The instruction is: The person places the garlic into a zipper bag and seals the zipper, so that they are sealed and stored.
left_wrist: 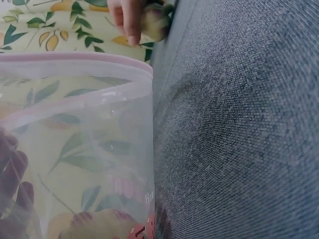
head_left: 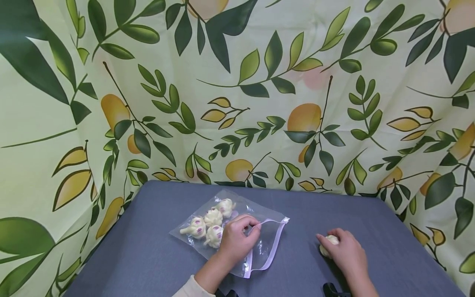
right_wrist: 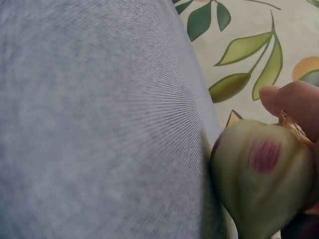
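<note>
A clear zip bag (head_left: 265,241) with a pale lilac zip strip lies on the table, its mouth to the right. Several white garlic bulbs (head_left: 213,218) with purple patches sit inside it. My left hand (head_left: 237,239) is over the bag and pinches the edge of its mouth between thumb and fingers. In the left wrist view, the fingers (left_wrist: 15,174) show through the plastic. To the right of the bag, my right hand (head_left: 346,251) holds a single garlic bulb (right_wrist: 264,169) low at the tabletop. Whether this bulb touches the table I cannot tell.
The grey-blue cloth-covered table (head_left: 156,239) reaches back to a fabric backdrop (head_left: 237,123) printed with leaves and fruit. The fabric also hangs along the left and right sides. Black wrist gear (head_left: 334,290) shows at the bottom edge.
</note>
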Tool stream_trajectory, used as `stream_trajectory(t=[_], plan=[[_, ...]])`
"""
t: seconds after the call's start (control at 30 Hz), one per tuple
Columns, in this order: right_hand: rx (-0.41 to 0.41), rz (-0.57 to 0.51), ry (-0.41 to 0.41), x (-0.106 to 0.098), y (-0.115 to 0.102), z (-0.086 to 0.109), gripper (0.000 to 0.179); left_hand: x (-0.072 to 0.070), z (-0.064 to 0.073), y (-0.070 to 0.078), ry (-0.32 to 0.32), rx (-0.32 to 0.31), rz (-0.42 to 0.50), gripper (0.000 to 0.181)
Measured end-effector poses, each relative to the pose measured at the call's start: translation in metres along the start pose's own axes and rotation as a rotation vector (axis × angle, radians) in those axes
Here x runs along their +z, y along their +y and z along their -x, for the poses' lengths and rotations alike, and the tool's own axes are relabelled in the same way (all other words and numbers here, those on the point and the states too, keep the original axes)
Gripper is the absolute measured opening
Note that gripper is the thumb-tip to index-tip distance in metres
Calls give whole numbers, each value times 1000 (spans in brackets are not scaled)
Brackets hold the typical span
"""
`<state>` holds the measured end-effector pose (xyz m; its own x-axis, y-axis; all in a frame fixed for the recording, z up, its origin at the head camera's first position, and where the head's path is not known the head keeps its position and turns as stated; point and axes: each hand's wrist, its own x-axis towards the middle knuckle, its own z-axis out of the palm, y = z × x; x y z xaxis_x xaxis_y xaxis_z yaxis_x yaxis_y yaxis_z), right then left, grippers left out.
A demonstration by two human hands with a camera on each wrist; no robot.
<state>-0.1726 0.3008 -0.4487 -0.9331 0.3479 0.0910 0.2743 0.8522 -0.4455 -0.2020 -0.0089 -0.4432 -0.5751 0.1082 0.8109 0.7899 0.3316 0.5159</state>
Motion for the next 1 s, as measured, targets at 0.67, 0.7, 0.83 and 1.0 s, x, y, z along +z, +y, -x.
stream_trajectory(t=[0.67,0.7,0.83,1.0], plan=[[-356,-144,154,14,-7,7,41,-2,-1,-1,-2,2,-5,9],[-361,-144,132,14,-7,7,41,-2,-1,-1,-1,4,-5,9],[-408,-158,43,17,-10,9,43,-3,-1,-1,3,11,-1,10],[-484,-186,51,22,-14,12,48,-4,-2,1,2,10,5,10]])
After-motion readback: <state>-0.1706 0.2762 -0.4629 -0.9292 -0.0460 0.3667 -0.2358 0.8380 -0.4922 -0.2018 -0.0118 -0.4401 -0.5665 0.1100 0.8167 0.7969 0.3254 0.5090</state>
